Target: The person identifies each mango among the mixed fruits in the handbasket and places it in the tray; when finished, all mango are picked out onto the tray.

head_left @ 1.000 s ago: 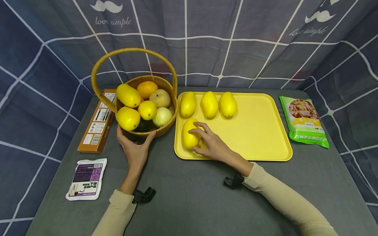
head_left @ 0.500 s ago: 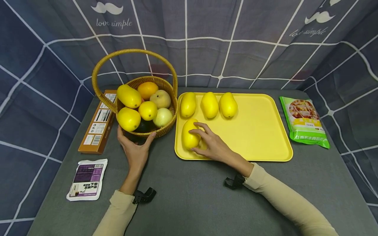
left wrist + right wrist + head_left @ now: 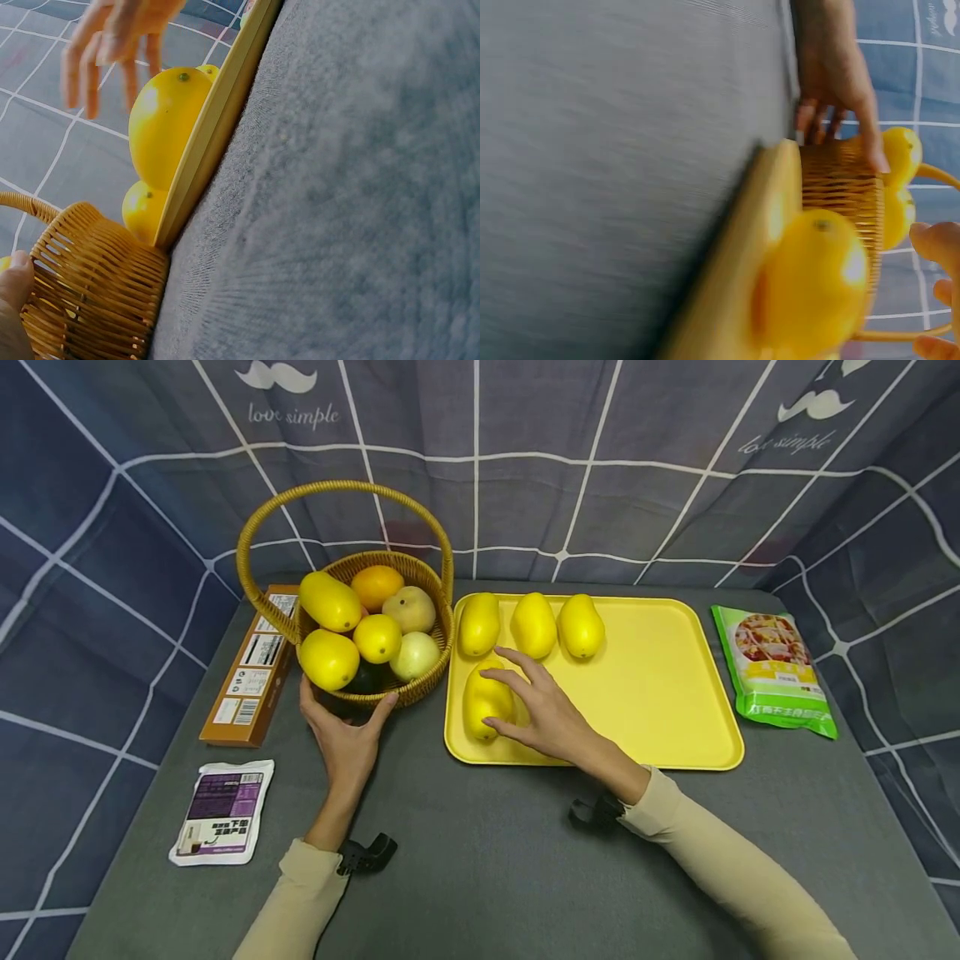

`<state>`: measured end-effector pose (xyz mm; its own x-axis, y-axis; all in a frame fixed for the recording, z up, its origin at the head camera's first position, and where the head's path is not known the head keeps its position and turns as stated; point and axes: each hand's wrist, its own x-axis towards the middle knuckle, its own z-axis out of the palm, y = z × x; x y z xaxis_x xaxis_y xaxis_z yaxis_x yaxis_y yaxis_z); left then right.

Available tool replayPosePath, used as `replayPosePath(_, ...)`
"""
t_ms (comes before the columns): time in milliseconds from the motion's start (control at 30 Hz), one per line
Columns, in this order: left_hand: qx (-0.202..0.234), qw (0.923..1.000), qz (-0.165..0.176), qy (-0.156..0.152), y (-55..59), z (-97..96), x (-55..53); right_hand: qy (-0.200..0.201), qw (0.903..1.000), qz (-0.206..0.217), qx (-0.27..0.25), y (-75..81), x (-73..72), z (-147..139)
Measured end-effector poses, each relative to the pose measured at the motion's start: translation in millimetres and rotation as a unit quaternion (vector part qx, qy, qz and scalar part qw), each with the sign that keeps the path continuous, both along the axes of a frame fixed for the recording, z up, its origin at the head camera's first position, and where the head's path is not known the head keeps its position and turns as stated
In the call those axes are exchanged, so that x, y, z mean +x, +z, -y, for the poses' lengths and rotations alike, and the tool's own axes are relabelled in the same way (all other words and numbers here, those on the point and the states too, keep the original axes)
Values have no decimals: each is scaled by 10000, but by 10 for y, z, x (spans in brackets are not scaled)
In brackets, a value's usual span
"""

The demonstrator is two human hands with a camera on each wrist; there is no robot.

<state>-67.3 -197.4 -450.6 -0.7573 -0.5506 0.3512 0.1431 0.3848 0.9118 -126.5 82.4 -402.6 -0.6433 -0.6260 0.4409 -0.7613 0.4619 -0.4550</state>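
Now the right grip (image 3: 543, 708) has spread, freeing the front mango (image 3: 480, 700), left grip (image 3: 345, 745) pinching the basket (image 3: 417, 692).

Right fingers (image 3: 935, 243) near fruit (image 3: 815, 283) on tray (image 3: 763, 202)

- "how do the arms lie?"
- "the left arm (image 3: 294, 893) runs up from the head view's bottom, tilting right; the right arm (image 3: 723, 847) slants up leftward from the lower right."
- "and the left hand (image 3: 345, 742)?"
- "thumb spread well away from the fingers, which the head view mostly hides. the right-wrist view shows some, across from the thumb."
- "and the right hand (image 3: 553, 716)?"
- "back turned up, fingers gently bent, with a gap between thumb and fingertips."
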Motion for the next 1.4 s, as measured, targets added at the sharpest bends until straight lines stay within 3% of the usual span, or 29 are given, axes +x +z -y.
replayPosePath(167, -68, 10000, 29, 43, -49, 27, -11, 186, 9997, 11, -148, 289, -144, 154)
replayPosePath(300, -114, 9999, 43, 58, -18, 21, -4, 347, 9987, 220, -306, 443, -267, 355)
replayPosePath(500, 19, 10000, 26, -52, 253, -93, 80, 537, 9936, 923, -380, 487, -402, 736)
replayPosePath(633, -34, 9999, 132, -35, 336, -137, 106, 695, 9923, 982, -288, 488, -509, 981)
replayPosePath(733, -7, 9999, 107, -44, 305, -136, 93, 821, 9927, 853, -247, 496, -606, 1130)
replayPosePath(1000, -143, 9998, 110, 24, -30, -15, -24, 1098, 9910, 721, -277, 535, -776, 1354)
replayPosePath(1167, -103, 9999, 99, 39, -51, 9, -33, 1154, 9901, 795, -64, 603, -882, 1496)
replayPosePath(1400, -183, 9997, 86, 108, -52, 23, -19, 1142, 9825, 1467, 58, 674, -1094, 1692)
